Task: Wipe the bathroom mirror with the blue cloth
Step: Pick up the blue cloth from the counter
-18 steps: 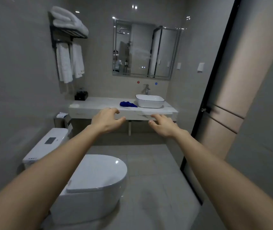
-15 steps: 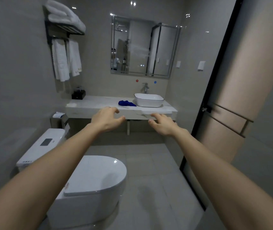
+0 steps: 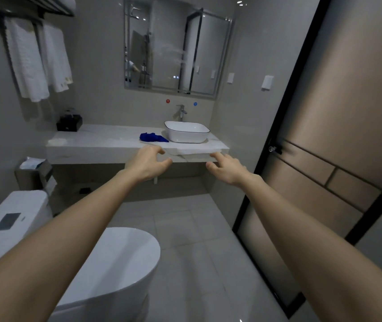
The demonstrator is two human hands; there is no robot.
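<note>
Still loosely curled, left hand (image 3: 147, 164) and right hand (image 3: 229, 168) hold nothing. The blue cloth (image 3: 153, 137) lies on the counter (image 3: 97, 142) just beside the basin (image 3: 186, 133), under the mirror (image 3: 176, 47); the bin (image 3: 26, 177) holds something white. Counter now nearer.

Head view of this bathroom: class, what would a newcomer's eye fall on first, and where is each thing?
First, two bare arms reach forward mid-frame, the left hand and right hand empty, toward the pale marble counter. The crumpled bright blue cloth stands out on that counter, just left of the white rectangular basin. Above hangs the metal-framed wall mirror, with a pale smear across its middle.
</note>
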